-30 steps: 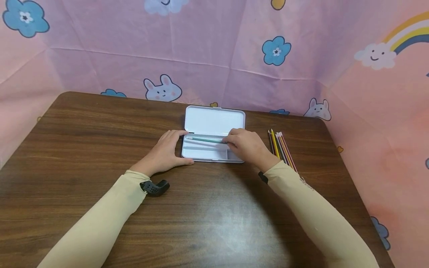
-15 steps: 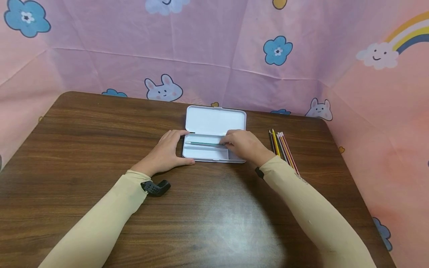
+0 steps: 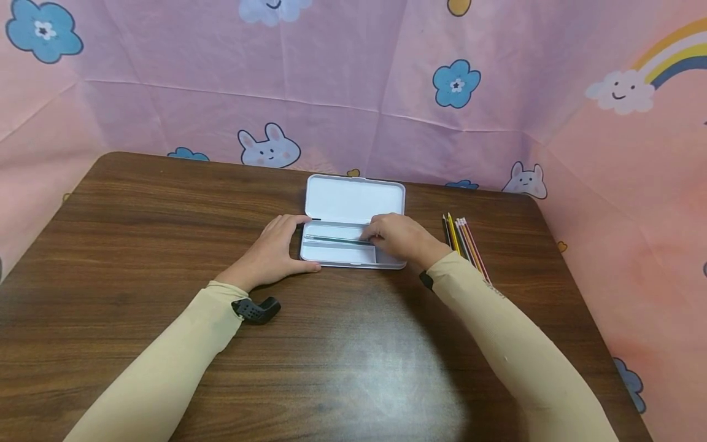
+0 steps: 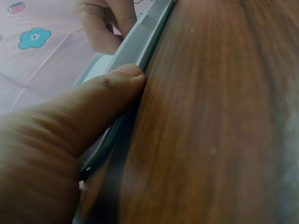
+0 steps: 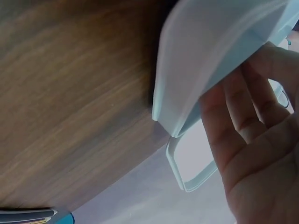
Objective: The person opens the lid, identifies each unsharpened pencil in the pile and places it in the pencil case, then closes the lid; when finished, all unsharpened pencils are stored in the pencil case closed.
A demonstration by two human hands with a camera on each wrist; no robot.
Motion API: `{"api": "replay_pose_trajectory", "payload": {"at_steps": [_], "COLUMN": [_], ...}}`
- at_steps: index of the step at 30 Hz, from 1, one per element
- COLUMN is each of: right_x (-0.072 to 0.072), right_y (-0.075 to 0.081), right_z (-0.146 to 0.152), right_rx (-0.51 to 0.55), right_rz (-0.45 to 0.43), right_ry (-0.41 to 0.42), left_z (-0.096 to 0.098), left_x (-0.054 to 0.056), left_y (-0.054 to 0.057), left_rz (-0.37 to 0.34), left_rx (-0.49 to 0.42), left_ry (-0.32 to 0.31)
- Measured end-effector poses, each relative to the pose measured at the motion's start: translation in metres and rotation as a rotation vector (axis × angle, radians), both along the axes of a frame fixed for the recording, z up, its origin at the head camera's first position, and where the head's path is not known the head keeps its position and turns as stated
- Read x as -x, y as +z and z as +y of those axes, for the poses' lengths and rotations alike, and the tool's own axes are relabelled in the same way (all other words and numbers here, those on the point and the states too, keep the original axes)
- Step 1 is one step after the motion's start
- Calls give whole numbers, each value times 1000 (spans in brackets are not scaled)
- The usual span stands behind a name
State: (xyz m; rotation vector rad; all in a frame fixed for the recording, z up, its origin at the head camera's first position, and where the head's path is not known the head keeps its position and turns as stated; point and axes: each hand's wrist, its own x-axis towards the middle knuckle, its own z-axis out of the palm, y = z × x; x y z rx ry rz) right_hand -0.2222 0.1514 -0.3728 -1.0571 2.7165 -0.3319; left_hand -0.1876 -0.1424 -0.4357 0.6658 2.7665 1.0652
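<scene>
An open white pencil case (image 3: 338,253) lies on the table with its lid (image 3: 355,197) tipped back. My left hand (image 3: 270,252) holds its left end, thumb at the front corner and fingers by the hinge; the left wrist view shows the thumb (image 4: 110,88) pressed on the front wall. A thin green pencil (image 3: 334,239) lies lengthwise in the case, along the divider. My right hand (image 3: 399,237) reaches into the case and pinches the pencil's right end; the fingertips are hidden. Seen from the right wrist, the curled fingers (image 5: 238,105) dip behind the case wall.
Several loose pencils (image 3: 463,240) lie on the wooden table (image 3: 309,362) right of the case, partly behind the right forearm. Pink patterned cloth (image 3: 342,92) hangs along the table's back and sides.
My right hand has lowered the pencil into the case and shifted it slightly toward the divider. My left hand and the case have stayed in place.
</scene>
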Motion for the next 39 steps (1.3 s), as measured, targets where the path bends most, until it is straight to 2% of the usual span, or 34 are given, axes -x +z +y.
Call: {"api": "replay_pose_trajectory", "payload": {"at_steps": [12, 20, 25, 39], "right_x": [1, 2, 2, 1], "right_y": [1, 0, -2, -3], "right_z": [2, 2, 2, 3], "right_rx": [3, -3, 11, 7], "right_rz": [-40, -25, 0, 17], "right_ry": [-5, -6, 27, 37], "left_z": [2, 3, 3, 2], "left_x": [-2, -2, -1, -1], "left_y": [4, 3, 0, 1], "left_rz": [5, 21, 38, 23], "left_rx": [11, 15, 11, 7], "left_ry": [1, 3, -5, 4]}}
